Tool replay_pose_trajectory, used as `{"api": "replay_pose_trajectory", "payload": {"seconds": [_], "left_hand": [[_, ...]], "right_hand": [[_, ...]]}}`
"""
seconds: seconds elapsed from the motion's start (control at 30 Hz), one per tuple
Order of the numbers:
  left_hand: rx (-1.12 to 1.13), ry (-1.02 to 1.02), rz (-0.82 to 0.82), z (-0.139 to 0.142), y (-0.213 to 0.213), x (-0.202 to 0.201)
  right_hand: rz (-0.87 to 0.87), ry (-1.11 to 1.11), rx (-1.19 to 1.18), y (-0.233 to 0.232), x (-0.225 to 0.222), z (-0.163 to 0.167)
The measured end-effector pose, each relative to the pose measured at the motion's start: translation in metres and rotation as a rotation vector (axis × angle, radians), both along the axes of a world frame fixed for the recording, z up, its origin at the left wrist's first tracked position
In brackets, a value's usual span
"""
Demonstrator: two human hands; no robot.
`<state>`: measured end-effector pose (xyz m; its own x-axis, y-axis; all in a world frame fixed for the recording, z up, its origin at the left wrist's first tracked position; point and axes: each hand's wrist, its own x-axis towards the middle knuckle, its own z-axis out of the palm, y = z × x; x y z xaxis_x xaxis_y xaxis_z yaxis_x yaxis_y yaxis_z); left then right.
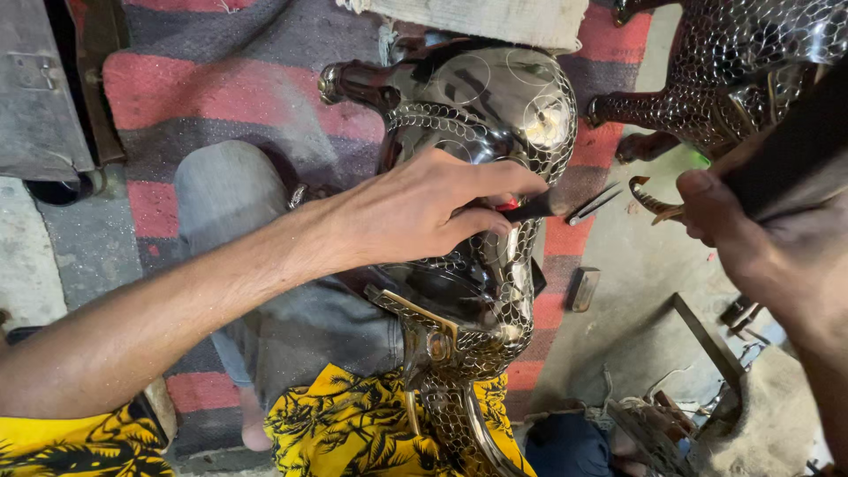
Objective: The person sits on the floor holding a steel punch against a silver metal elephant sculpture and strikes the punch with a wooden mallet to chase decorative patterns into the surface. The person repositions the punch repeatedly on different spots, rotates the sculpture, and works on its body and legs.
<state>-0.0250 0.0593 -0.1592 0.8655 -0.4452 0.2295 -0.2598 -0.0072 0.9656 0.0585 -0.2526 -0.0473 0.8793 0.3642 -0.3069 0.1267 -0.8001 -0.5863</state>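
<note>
Shiny metal animal figure [481, 115] lies across my lap; my left grip [415, 212] pinches a dark tool [539, 208] against it, my right grip [751, 238] clasps a dark handle [786, 150].

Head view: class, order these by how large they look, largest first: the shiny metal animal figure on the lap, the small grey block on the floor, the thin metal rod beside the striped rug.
1. Metal animal figure, by far the largest.
2. and 3. Grey block and thin metal rod look alike: no ranking.
</note>
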Motion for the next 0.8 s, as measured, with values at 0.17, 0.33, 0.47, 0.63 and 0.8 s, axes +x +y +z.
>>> {"api": "replay_pose_trajectory", "payload": {"seconds": [0.17, 0.33, 0.47, 0.63, 0.8], "left_hand": [[0.045, -0.398, 0.25, -0.003, 0.0, -0.005], [0.102, 0.178, 0.144, -0.009, 0.003, -0.021], [-0.16, 0.194, 0.21, -0.016, 0.0, -0.028], [-0.13, 0.363, 0.201, -0.024, -0.004, -0.036], [-0.256, 0.397, 0.222, -0.031, -0.003, -0.044]], "right_hand": [[0.486, -0.309, -0.188, 0.021, 0.008, 0.002], [0.443, -0.149, -0.433, 0.053, 0.024, 0.01], [0.645, -0.178, -0.692, 0.077, 0.041, 0.023], [0.875, -0.192, -0.877, 0.114, 0.05, 0.026], [0.939, -0.229, -0.652, 0.132, 0.052, 0.034]]}}
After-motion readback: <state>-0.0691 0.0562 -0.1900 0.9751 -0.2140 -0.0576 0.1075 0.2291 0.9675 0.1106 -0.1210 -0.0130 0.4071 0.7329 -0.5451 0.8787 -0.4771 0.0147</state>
